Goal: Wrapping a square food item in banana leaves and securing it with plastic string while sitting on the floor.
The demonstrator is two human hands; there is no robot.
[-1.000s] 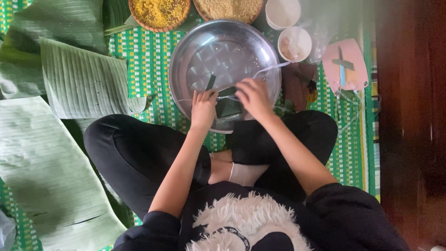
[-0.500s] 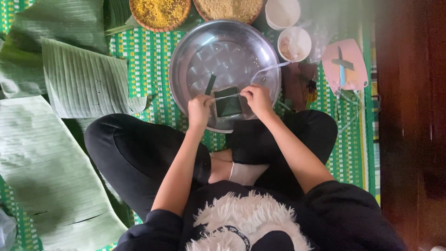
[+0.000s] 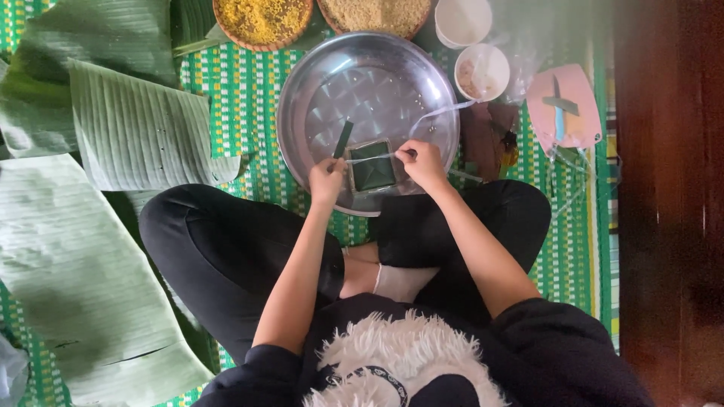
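Note:
A square parcel wrapped in dark green leaf (image 3: 372, 166) lies at the near rim of a big round metal tray (image 3: 354, 83). A thin pale string (image 3: 445, 110) runs across its top and off to the right. My left hand (image 3: 326, 179) pinches one end of the string at the parcel's left edge. My right hand (image 3: 422, 161) pinches it at the right edge. A short strip of leaf (image 3: 343, 139) lies in the tray just left of the parcel.
Large banana leaves (image 3: 136, 128) lie on the green woven mat (image 3: 234, 83) to the left. Beyond the tray stand a basket of yellow filling (image 3: 262, 19), a basket of grain (image 3: 375, 13) and two white bowls (image 3: 483, 69). A pink board with a knife (image 3: 564, 113) lies at right.
The parcel has been set down flat on the tray's near rim. Both hands moved apart to its two sides, drawing the string taut across its top.

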